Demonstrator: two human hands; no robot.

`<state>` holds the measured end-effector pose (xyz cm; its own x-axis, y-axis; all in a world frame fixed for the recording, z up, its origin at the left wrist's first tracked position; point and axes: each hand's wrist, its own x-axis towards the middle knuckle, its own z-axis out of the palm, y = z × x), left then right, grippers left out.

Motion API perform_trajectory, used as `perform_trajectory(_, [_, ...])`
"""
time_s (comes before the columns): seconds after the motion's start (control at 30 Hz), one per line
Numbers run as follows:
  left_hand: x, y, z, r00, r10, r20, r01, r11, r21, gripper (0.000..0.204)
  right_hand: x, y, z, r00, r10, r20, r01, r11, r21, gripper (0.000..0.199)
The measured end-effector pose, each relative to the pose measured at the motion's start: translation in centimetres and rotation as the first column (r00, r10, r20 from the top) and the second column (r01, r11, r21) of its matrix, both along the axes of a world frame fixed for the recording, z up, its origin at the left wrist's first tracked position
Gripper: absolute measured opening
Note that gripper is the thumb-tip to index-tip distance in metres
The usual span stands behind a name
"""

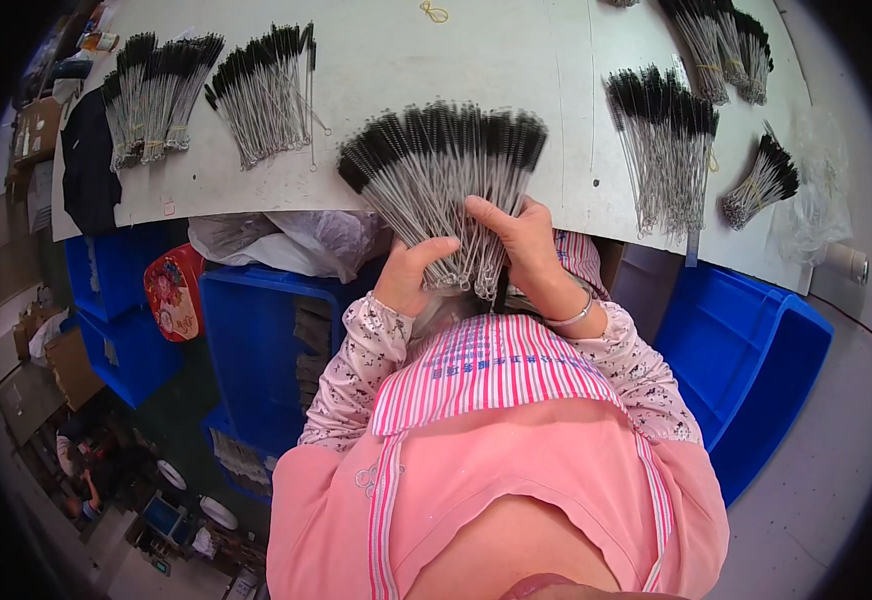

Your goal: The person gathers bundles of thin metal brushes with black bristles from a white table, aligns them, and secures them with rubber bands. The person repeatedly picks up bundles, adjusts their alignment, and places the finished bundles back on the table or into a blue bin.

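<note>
A thick fanned bunch of wire-handled bottle brushes, with black bristle heads and looped metal ends, is held up at the table's near edge. My left hand is closed round the lower left of the bunch, thumb across the wires. On the other side my right hand grips the same bunch, its thumb lying over the handles. The bristle ends point away from me and the loops toward my apron. My fingers behind the bunch are mostly hidden.
More brushes lie on the white table: a loose pile and tied bundles at left, a loose pile and small bundle at right. Blue crates stand below. A red container sits between crates at left.
</note>
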<state>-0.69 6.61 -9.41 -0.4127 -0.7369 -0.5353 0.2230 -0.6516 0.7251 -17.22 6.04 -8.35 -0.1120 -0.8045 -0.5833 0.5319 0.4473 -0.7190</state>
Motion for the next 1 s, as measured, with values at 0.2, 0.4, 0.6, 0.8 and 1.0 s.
perform_trajectory(0.2, [0.1,-0.1,-0.3,0.994,0.057,-0.094,-0.046,0.992,0.117,0.039,-0.1,0.2,-0.8,1.0,0.026,0.002,-0.026,1.0,-0.017,0.026])
perform_trajectory(0.4, [-0.5,-1.0,1.9,0.975,0.157,-0.155,-0.128,0.975,0.181,0.034,-0.4,0.0,-0.4,0.985,-0.104,0.138,0.103,0.995,0.016,0.019])
perform_trajectory(0.6, [-0.7,-1.2,1.6,0.973,0.197,-0.117,-0.182,0.975,0.125,0.033,0.0,-0.4,0.4,0.997,-0.054,0.061,0.054,0.999,0.01,0.026])
perform_trajectory(0.8, [-1.0,-1.0,1.3,0.949,0.286,-0.136,-0.264,0.951,0.161,0.034,0.3,-0.6,-0.5,0.99,-0.097,0.104,0.095,0.995,0.026,0.027])
perform_trajectory(1.0, [-0.8,-0.6,0.2,0.946,0.299,-0.129,-0.271,0.943,0.195,0.033,0.0,-0.4,-0.7,0.964,-0.158,0.213,0.143,0.986,0.086,0.023])
